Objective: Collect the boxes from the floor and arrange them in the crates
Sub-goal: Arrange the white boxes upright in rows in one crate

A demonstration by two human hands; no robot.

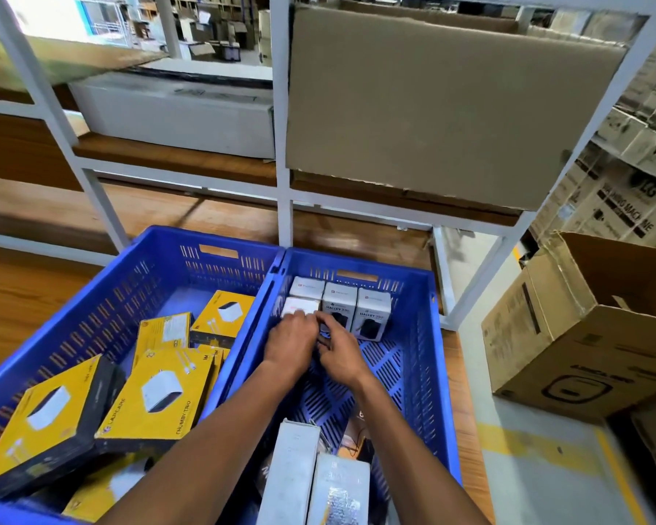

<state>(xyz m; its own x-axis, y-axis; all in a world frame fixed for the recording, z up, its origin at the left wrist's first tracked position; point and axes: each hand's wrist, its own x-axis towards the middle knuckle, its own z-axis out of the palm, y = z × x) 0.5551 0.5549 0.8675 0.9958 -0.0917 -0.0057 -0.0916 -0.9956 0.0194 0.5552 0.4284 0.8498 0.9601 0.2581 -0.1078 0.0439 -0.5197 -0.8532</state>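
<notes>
Two blue plastic crates stand side by side on a low wooden shelf. The left crate (103, 297) holds several yellow-and-black boxes (160, 395). Along the far wall of the right crate (428, 335) stand several small white boxes (374, 310). Both my hands reach into the right crate. My left hand (290, 341) rests on a white box (300, 306) at the row's left end. My right hand (339, 354) touches the same spot from the right; a small dark-printed box sits between the fingers, mostly hidden. Two long grey boxes (296, 475) lie at the crate's near end.
A white metal rack (281, 126) rises behind the crates, with a large flat cardboard sheet (432, 108) and a white carton (175, 111) on its shelf. An open cardboard carton (584, 335) stands on the grey floor at right. More stacked cartons fill the far right.
</notes>
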